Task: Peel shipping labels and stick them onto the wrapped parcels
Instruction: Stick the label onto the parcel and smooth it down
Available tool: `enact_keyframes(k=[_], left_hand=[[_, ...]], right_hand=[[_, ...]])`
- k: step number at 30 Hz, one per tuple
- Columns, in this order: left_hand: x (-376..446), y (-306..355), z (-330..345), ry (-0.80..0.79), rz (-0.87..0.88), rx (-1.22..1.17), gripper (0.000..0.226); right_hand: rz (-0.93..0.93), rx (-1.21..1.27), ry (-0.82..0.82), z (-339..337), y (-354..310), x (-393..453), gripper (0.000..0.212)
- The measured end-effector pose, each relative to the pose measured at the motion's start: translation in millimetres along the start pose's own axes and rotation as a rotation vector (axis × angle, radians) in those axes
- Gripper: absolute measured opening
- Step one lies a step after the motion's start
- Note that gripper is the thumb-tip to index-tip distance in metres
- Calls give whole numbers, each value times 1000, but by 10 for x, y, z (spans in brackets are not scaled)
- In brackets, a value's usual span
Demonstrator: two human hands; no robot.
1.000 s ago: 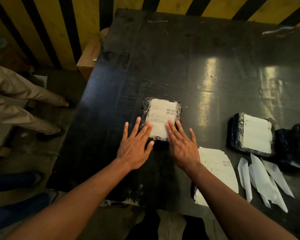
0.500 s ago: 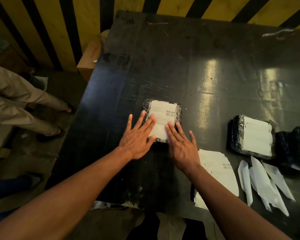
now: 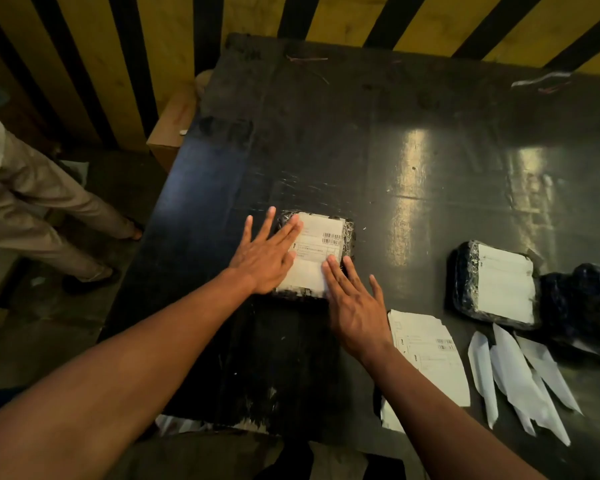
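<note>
A black wrapped parcel [image 3: 349, 233] lies on the dark table [image 3: 413, 161] with a white shipping label [image 3: 317, 247] on its top. My left hand [image 3: 265, 258] lies flat on the label's left side, fingers spread. My right hand [image 3: 355, 306] rests flat at the label's near right corner, fingers apart. Neither hand grips anything. A stack of unpeeled labels [image 3: 430, 355] lies just right of my right wrist. A second labelled parcel [image 3: 499, 285] sits at the right, and an unlabelled black parcel [image 3: 582, 306] lies beside it.
Several white backing strips [image 3: 520, 372] lie near the table's front right. A person in beige trousers [image 3: 39, 216] stands on the floor at the left. A cardboard box [image 3: 174, 123] sits at the table's far left corner. Yellow and black striped wall behind.
My left hand has slid further up and right over the label's left side. My right hand has stayed at the near right corner.
</note>
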State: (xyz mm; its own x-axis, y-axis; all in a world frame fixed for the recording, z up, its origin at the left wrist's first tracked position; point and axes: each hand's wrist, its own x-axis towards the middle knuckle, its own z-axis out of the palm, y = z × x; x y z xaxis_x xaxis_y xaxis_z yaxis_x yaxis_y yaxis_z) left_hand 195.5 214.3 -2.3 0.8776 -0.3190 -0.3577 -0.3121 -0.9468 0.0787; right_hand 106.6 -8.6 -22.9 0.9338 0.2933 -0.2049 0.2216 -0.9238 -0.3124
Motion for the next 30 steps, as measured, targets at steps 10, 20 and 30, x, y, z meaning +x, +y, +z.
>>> enact_keyframes(k=[10,20,30], left_hand=[[337,171,-85,3,87,10,66],[140,20,87,-12,-145,-271,69],[-240,193,67,-95,-288,-772,89]], right_hand=[[4,-1,-28,23,31,25,59],[19,90,68,1,12,23,60],[206,363,-159,-330,95,529,71]])
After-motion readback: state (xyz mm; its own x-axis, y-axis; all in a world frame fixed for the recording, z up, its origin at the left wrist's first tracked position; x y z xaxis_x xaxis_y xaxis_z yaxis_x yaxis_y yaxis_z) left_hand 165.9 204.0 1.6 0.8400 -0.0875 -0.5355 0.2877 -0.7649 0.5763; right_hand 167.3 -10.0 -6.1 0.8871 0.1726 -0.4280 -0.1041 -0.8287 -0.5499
